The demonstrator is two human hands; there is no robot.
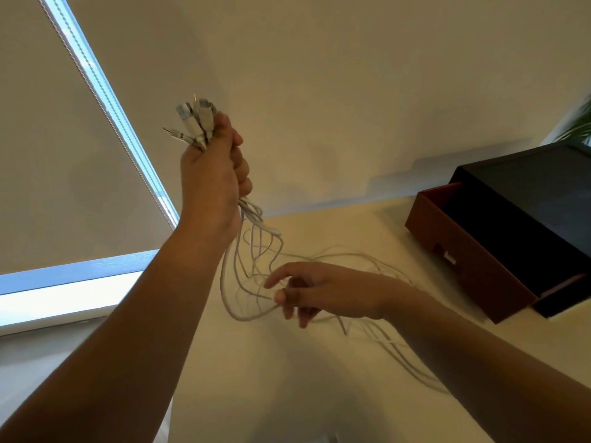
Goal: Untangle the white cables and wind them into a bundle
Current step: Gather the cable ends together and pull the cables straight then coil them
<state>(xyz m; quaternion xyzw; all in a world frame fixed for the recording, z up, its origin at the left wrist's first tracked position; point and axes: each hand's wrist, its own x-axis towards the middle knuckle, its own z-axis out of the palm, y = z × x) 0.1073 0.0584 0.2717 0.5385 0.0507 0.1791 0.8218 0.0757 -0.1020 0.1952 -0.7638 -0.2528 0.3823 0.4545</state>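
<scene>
My left hand (212, 167) is raised above the table and grips several white cables (252, 251) just below their plugs (195, 123), which stick up out of my fist. The cables hang down in loose, crossing loops towards the cream table (319, 378). Lower and to the right, my right hand (319, 290) pinches one hanging strand between thumb and fingers, the forefinger stretched out. More strands trail over the table under my right forearm.
A dark box (527, 199) with a brown drawer (470, 251) pulled partly out stands at the table's right back. A window with a lowered blind (64, 155) fills the left. A plant's leaves (580, 123) show at the far right edge.
</scene>
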